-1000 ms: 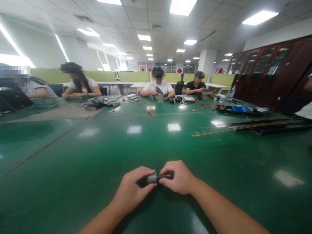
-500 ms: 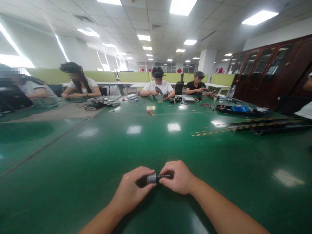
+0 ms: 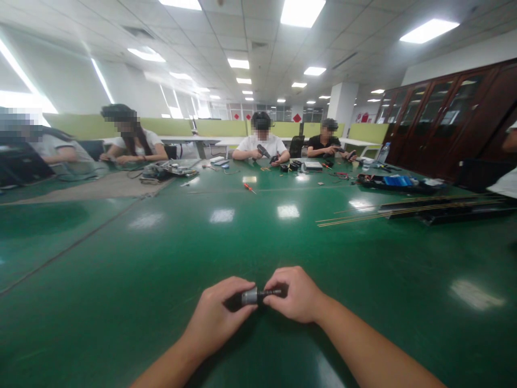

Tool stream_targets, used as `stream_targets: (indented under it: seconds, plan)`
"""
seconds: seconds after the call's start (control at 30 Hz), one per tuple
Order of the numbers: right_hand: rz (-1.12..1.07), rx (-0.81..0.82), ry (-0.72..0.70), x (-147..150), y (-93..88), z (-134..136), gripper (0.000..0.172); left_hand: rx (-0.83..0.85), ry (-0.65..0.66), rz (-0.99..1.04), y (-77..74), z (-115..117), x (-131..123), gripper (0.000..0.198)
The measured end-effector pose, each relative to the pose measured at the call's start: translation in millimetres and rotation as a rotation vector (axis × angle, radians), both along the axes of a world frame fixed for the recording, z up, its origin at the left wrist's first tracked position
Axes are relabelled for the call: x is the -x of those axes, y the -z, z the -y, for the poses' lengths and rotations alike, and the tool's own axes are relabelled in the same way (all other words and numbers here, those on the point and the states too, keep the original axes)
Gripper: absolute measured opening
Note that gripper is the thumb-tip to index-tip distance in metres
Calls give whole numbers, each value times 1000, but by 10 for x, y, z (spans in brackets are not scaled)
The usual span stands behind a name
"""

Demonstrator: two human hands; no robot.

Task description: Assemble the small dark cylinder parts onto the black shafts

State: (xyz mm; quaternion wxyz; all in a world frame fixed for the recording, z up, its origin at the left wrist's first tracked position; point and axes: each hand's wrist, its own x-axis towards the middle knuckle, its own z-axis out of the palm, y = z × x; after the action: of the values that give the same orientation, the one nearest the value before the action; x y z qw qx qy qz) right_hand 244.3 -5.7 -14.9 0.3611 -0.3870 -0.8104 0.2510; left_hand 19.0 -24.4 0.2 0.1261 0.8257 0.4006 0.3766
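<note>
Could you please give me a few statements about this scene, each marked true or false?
1. The left hand grips a silver-grey cylinder. True.
2. The right hand is holding nothing. False: it pinches a thin dark shaft.
3. An orange-handled tool lies on the green table. True.
4. The long, thin golden rods are on the picture's left side. False: they are on the right.
5. A person in a black top sits across the table. True.

There are two near hands (image 3: 220,310), one cylinder (image 3: 249,296), one shaft (image 3: 277,292)
</note>
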Motion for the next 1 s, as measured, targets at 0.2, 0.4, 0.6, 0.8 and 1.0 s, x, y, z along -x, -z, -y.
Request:
stream_targets:
  seconds: [0.2, 0.4, 0.6, 0.8, 1.0]
  plan:
    - [0, -11, 0, -5, 6, -4, 10, 20, -1, -4, 37, -15, 18, 18]
    - [6, -15, -2, 0, 28, -12, 10, 21, 2, -3, 60, -17, 26, 18]
    - [-12, -19, -2, 6, 48, -11, 10, 30, 7, -4, 73, -19, 38, 19]
    - [-16, -31, 0, 9, 15, -4, 9, 19, 3, 3, 74, -23, 48, 20]
    - [-22, -32, 0, 9, 19, -7, 9, 10, 7, 6, 72, -28, 56, 20]
